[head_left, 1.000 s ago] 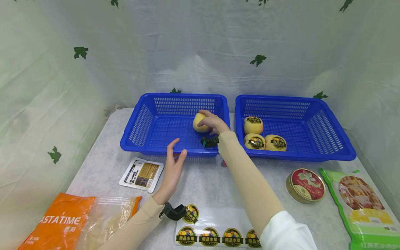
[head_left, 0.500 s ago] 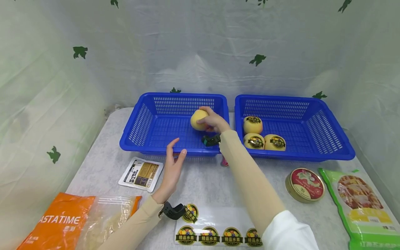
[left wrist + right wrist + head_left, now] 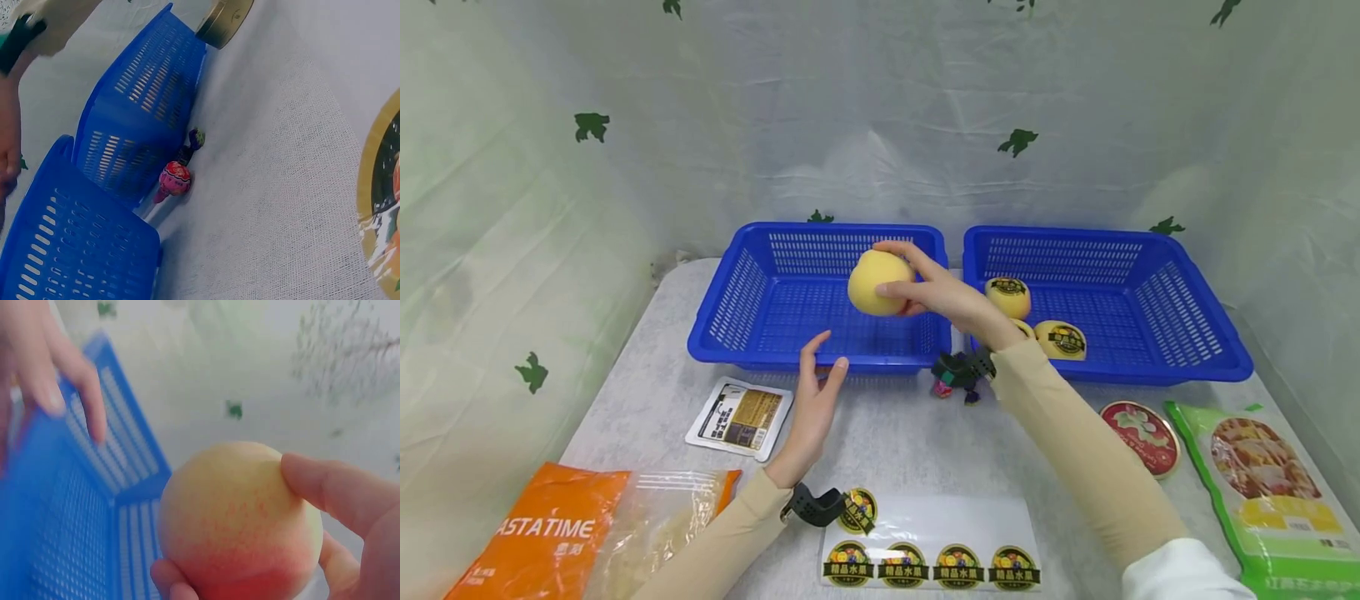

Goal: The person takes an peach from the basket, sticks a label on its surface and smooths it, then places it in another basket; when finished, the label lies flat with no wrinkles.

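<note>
My right hand grips a plain yellow peach between thumb and fingers, held up over the left blue basket. In the right wrist view the peach shows a red blush on its lower part. My left hand holds nothing; its fingers extend loosely by that basket's front rim. Inside the right blue basket lie several peaches with black-and-gold labels, one of them a labelled peach at the left end. My right arm partly covers another. A sheet of round stickers lies at the table's front.
A white-edged food pack lies left of my left hand. Further left are an orange bag and a clear bag. On the right are a round red tin and a green food bag. Wrapped lollipops lie before the baskets.
My right hand has lifted the peach off the left basket's floor and drawn it up towards me, the forearm swinging right. The left hand stays where it was.
</note>
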Action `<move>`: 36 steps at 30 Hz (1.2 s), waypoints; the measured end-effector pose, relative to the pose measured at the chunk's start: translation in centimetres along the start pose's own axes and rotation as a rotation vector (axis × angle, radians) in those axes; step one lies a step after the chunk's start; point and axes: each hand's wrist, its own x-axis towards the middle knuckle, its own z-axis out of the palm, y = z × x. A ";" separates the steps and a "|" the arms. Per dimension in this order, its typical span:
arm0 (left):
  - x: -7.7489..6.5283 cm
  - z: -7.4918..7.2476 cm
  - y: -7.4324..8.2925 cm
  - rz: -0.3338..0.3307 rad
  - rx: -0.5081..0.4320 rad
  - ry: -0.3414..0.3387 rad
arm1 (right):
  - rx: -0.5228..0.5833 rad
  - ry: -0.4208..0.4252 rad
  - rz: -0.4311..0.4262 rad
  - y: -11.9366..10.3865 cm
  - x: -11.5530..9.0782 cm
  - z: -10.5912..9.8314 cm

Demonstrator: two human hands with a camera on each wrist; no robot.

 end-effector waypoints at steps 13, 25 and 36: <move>0.0 -0.1 0.1 0.003 0.018 0.025 | -0.004 -0.153 -0.031 3.7 -11.1 1.2; 0.0 -0.2 0.0 0.001 0.014 0.007 | -0.056 -0.138 0.013 11.8 -13.1 2.7; 1.0 -0.4 -2.7 0.028 0.026 -0.017 | -0.207 -0.124 -0.038 12.8 -13.5 3.8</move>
